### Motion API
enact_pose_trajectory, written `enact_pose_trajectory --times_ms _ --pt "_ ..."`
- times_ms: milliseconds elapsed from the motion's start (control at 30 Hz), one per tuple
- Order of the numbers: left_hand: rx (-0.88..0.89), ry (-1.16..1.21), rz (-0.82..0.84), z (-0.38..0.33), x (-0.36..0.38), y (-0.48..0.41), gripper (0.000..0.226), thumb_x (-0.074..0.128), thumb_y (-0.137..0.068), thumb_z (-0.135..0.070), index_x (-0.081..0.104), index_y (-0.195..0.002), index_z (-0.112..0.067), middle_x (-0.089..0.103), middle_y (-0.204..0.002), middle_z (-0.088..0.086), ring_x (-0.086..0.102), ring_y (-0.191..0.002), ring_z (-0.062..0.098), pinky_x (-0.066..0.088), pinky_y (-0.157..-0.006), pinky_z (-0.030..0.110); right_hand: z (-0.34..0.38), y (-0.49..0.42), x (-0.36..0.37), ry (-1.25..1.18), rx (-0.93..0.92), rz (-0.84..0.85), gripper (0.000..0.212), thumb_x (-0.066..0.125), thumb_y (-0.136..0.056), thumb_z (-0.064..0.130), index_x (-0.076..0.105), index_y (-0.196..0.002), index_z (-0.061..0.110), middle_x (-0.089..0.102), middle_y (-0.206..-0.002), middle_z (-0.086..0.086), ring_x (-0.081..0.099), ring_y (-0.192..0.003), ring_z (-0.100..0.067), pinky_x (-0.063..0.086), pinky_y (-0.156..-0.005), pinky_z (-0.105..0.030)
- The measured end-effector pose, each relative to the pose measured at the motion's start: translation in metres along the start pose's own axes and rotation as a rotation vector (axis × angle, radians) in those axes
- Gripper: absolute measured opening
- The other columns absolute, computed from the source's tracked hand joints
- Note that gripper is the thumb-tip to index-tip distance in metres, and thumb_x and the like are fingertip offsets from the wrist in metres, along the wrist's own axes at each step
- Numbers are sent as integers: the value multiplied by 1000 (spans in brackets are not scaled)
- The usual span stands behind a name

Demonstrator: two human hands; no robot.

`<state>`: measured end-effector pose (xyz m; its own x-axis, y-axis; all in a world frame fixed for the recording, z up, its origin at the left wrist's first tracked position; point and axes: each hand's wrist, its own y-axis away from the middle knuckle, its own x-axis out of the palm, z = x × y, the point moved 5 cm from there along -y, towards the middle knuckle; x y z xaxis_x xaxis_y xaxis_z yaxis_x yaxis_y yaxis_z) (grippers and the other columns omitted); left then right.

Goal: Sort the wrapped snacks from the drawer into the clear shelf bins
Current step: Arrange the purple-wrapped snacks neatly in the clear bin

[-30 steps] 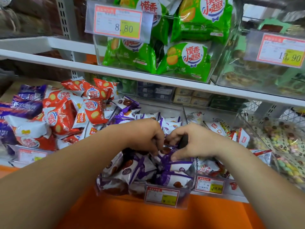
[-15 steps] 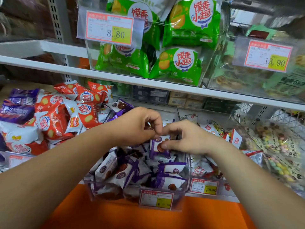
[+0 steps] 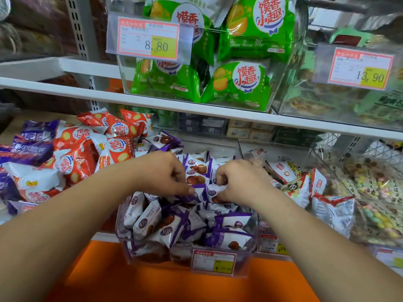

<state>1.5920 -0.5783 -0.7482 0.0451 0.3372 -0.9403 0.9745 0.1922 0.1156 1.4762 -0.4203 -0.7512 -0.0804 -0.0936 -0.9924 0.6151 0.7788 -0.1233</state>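
Nearest, the orange ledge (image 3: pixel 174 286) runs under the clear bin (image 3: pixel 125 245), whose front carries a price label (image 3: pixel 213 263); the bin is heaped with purple-and-white packets (image 3: pixel 168 227), most of them tumbled at odd angles. Both hands work at the top of that heap; the left hand (image 3: pixel 162 174) has its grip pinched, thumb against fingers, on a purple-edged packet (image 3: pixel 193 197); the right hand (image 3: pixel 242 182) has its grip clamped on a white-faced packet (image 3: pixel 212 193) touching it.

The step in hand looks like settling packets into this bin; the drawer is out of view. The white-faced packet seems to lie with its long axis across the bin, printed face toward the camera, though fingers hide its ends.

Just behind the hands an upright row (image 3: pixel 196 168) stands on edge, faces forward; the next move probably calls for tipping the held packet upright, sliding it against that row, then letting go.

Farther off, red packets (image 3: pixel 113 147) fill the left bin and white-and-red packets (image 3: pixel 283 171) the right; green packets (image 3: pixel 244 83) sit on the shelf above.
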Motion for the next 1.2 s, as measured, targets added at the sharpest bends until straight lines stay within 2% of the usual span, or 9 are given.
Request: enact_pose_trajectory --times_ms 133,333,467,600,700,833,933,1033,1200 --pt "88 87 20 -10 -2 5 11 75 -87 -48 76 -95 -40 70 -94 -23 63 -83 -7 52 -74 23 -7 -2 -3 37 29 53 27 84 -73 49 67 -85 31 66 -92 16 52 -97 -14 29 -109 -41" --pt "108 109 17 -6 0 7 32 80 -88 -25 73 -116 -40 69 -109 -25 63 -93 -12 50 -79 11 -10 0 -5 51 -2 106 30 79 -76 56 73 -96 34 68 -100 16 57 -106 -14 33 -112 -44" --pt "145 280 -99 -11 -9 7 22 79 -88 -23 77 -109 -32 72 -90 -17 64 -78 -10 46 -66 6 -22 -1 -12 -272 -23 144 25 83 -80 42 77 -103 35 73 -97 18 66 -98 -4 52 -96 -29" --pt "194 470 -244 -18 -27 6 19 78 -89 -18 77 -105 -28 73 -82 -21 66 -73 -7 45 -67 6 -20 9 -22 -649 -88 134 31 86 -82 25 77 -111 28 75 -101 16 66 -94 10 49 -83 -9" --pt "196 562 -288 -25 -25 0 20 77 -89 -15 76 -107 -26 75 -85 -21 66 -72 -6 48 -67 9 -21 12 -22 -795 -112 61 36 88 -78 30 77 -112 28 76 -96 6 68 -88 1 51 -79 -14" --pt "181 648 -135 -29 -14 -4 23 76 -90 -11 75 -111 -21 78 -91 -10 71 -81 3 52 -71 13 -21 14 -12 -812 -141 55 20 81 -87 25 75 -102 12 69 -92 -22 57 -75 -16 51 -76 -34" --pt "106 485 -99 -24 -11 -2 32 78 -89 -31 69 -120 -34 74 -89 -18 66 -74 -7 47 -70 9 -20 11 -4 -790 -119 77 16 76 -91 26 70 -92 12 68 -84 -16 61 -75 -23 53 -80 -45" --pt "13 305 -120 -19 -5 2 60 78 -81 -54 57 -135 -41 64 -110 -25 60 -81 -12 42 -73 5 -16 9 -4 -859 -70 71 11 72 -95 28 64 -94 21 70 -75 9 66 -74 -18 53 -78 -37" --pt "-57 53 -88 -6 -6 7 79 78 -87 -27 37 -154 -36 63 -125 -11 60 -86 2 45 -67 12 -12 11 -11 -962 -27 60 13 72 -95 23 67 -103 15 78 -89 1 74 -89 -24 57 -86 -41"
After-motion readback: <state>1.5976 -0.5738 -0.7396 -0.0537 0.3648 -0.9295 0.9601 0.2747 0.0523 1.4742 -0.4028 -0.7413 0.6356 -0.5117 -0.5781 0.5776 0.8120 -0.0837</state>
